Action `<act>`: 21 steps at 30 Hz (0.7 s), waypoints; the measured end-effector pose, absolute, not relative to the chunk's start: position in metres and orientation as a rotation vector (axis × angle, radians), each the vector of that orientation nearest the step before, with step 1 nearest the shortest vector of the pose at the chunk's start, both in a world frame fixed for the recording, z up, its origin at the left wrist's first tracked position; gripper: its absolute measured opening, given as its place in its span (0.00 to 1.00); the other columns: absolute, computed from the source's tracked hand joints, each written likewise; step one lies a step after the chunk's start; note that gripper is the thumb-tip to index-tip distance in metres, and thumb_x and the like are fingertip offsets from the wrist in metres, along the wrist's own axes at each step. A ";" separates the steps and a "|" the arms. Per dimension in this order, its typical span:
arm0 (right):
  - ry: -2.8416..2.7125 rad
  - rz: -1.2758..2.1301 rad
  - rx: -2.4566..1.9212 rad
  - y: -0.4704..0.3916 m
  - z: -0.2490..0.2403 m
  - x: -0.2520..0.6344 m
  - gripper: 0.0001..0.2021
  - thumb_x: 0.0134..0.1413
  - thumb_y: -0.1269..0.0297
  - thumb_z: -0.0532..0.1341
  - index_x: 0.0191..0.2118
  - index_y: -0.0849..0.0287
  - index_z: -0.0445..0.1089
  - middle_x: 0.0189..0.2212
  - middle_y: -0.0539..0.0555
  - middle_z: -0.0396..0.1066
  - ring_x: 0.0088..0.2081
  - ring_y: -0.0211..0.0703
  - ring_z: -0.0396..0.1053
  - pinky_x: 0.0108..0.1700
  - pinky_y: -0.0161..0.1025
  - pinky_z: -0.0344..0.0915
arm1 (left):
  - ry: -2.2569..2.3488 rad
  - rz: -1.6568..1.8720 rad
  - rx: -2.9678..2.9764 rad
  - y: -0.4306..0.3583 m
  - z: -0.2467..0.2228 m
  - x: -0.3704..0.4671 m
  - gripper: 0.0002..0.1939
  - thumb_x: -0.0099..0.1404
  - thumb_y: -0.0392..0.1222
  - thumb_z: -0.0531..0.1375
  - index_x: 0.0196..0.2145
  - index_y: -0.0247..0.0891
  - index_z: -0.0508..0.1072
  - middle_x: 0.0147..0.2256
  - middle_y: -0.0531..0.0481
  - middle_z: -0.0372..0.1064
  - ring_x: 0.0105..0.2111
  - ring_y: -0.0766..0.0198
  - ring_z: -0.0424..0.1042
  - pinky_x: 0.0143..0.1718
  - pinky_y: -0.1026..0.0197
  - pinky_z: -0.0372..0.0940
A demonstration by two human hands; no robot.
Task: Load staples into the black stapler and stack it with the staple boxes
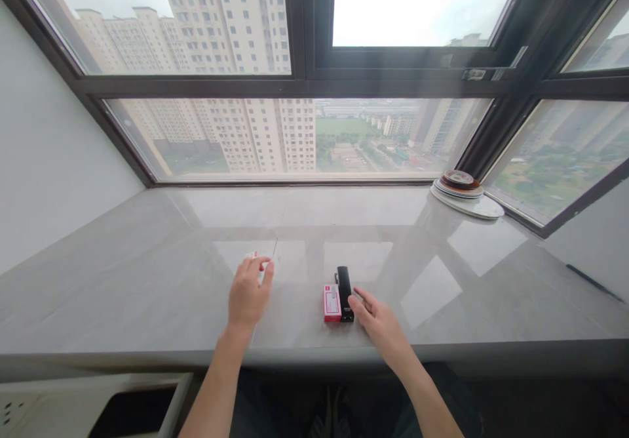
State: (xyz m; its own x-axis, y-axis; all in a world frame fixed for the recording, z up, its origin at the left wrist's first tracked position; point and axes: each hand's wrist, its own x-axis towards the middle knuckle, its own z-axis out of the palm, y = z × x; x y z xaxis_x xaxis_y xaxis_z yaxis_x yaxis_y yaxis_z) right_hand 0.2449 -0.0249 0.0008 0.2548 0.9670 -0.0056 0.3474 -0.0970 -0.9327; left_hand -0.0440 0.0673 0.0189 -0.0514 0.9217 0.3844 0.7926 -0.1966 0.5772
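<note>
On the pale countertop a black stapler (pixel 345 290) lies lengthwise, pointing away from me. A small pink-and-white box (pixel 332 303) rests against its left side. My right hand (pixel 382 325) is just right of the stapler, thumb and forefinger apart, with the thumb tip at or very near its edge. It holds nothing that I can see. Farther left, my left hand (pixel 249 294) has curled fingers around a small white-and-red item (pixel 252 254). Most of that item is hidden behind the fingers, so its kind cannot be made out.
A stack of plates or round mats (pixel 466 195) sits in the far right corner by the window. The glossy countertop (pixel 147 280) ends at a front edge close to me. Below left stands a white unit (pixel 162 392) with a dark opening. A wall (pixel 59 143) bounds the left side.
</note>
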 end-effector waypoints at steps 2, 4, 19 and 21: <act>-1.341 0.932 -1.627 -0.030 0.003 0.245 0.36 0.52 0.39 0.66 0.59 0.60 0.72 0.22 0.46 0.66 0.25 0.41 0.65 0.28 0.36 0.60 | 2.176 0.931 1.844 0.084 0.017 -0.074 0.26 0.76 0.56 0.44 0.59 0.41 0.69 0.48 0.39 0.74 0.49 0.47 0.72 0.49 0.50 0.64; -1.457 0.952 -1.640 -0.034 0.006 0.243 0.36 0.48 0.43 0.69 0.60 0.57 0.71 0.21 0.45 0.66 0.24 0.41 0.63 0.27 0.35 0.56 | 2.232 0.778 1.772 0.097 0.014 -0.090 0.27 0.75 0.57 0.44 0.61 0.42 0.68 0.46 0.39 0.76 0.45 0.46 0.74 0.43 0.51 0.64; -1.865 0.722 -1.778 -0.022 0.027 0.226 0.26 0.53 0.59 0.68 0.58 0.52 0.69 0.33 0.54 0.78 0.34 0.49 0.74 0.34 0.35 0.54 | 1.444 0.639 2.167 0.066 0.017 0.050 0.27 0.79 0.57 0.37 0.50 0.48 0.72 0.34 0.51 0.78 0.36 0.58 0.77 0.40 0.60 0.60; -1.900 0.731 -1.804 -0.022 0.031 0.225 0.27 0.53 0.60 0.68 0.60 0.54 0.68 0.34 0.54 0.78 0.35 0.48 0.74 0.35 0.35 0.55 | 1.476 0.623 2.180 0.062 0.018 0.055 0.28 0.79 0.57 0.36 0.53 0.47 0.71 0.35 0.51 0.78 0.37 0.58 0.78 0.41 0.60 0.60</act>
State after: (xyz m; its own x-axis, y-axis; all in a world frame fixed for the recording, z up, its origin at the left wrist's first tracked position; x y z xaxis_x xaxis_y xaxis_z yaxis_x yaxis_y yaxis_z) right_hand 0.2248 -0.0216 0.0306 -0.0711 0.9959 -0.0551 0.7762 0.0205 -0.6301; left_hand 0.0547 0.0625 0.0177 0.3316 0.9354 0.1228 0.7407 -0.3387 0.5802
